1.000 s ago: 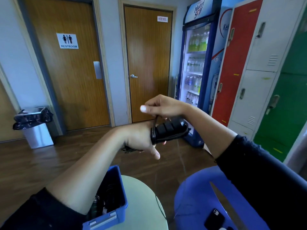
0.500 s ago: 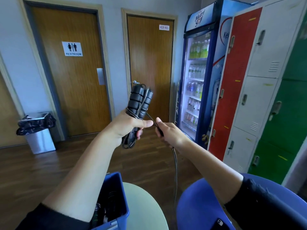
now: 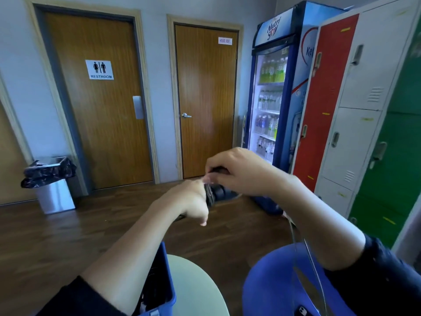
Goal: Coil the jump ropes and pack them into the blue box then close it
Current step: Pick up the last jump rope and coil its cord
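Fingers of the left hand (image 3: 193, 199) clench the black jump rope handles (image 3: 217, 192); the right hand (image 3: 241, 171) pinches the cord (image 3: 312, 265) above them, its slack trailing down past a blue chair (image 3: 275, 290). Below sits a round pale table (image 3: 198, 286), bearing the open blue box (image 3: 167, 279) with dark items inside. Wood floor (image 3: 68, 236), two doors, fridge (image 3: 273, 106) and lockers (image 3: 355, 106) surround.

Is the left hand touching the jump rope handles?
Touching. Head view shows the left hand fisted around the black jump rope handles, which stick out of its grip.
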### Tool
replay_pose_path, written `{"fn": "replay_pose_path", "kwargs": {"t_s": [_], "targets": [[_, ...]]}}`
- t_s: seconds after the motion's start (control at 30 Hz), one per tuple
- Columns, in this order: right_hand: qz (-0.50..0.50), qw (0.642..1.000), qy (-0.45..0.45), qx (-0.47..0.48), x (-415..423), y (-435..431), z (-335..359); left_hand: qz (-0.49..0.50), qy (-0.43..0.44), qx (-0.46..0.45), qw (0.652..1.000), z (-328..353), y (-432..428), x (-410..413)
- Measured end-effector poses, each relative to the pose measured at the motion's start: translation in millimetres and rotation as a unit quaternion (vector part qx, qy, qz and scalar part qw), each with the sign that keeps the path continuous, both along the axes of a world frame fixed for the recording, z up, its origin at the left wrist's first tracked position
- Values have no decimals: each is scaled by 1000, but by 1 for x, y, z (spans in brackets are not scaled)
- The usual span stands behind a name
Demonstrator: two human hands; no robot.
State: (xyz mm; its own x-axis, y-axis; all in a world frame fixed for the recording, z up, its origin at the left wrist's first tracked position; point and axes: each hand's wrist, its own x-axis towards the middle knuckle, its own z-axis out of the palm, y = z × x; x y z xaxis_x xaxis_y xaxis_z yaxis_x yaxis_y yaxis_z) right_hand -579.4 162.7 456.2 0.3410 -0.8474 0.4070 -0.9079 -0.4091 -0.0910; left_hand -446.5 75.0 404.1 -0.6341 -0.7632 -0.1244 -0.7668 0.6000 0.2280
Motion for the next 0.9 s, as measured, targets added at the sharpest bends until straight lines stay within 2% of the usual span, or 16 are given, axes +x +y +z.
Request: {"fn": "replay_pose_path", "kwargs": {"t_s": [0.1, 0.23, 0.33, 0.4, 0.57, 0.67, 0.73, 0.77, 0.83, 0.9], "targets": [[92, 978, -134, 129, -21, -32, 8, -119, 68, 41, 990, 9, 12, 1], [125, 908, -290, 275, -44, -50, -9, -154, 157, 41, 975, 14, 13, 8], [54, 885, -377, 269, -49, -51, -41, -168, 233, 68, 955, 18, 7, 12], [11, 856, -440, 273, -47, -48, -61, -157, 278, 77, 944, 19, 2, 15], [-10, 819, -499, 284, -31, -42, -85, -148, 402, 142, 892, 11, -4, 14], [-69, 822, -488, 286, -32, -36, -93, -95, 439, 143, 882, 8, -9, 14], [-147, 838, -459, 257, -33, -31, -92, -29, 437, 138, 888, 5, -16, 13], [-197, 858, -420, 221, -31, -27, -90, 8, 424, 128, 896, 3, -18, 12], [-278, 909, -281, 133, -23, -15, -82, 95, 387, 96, 912, 1, -21, 9], [-305, 938, -153, 58, -13, -2, -72, 185, 320, 67, 927, 4, -21, 5]]}}
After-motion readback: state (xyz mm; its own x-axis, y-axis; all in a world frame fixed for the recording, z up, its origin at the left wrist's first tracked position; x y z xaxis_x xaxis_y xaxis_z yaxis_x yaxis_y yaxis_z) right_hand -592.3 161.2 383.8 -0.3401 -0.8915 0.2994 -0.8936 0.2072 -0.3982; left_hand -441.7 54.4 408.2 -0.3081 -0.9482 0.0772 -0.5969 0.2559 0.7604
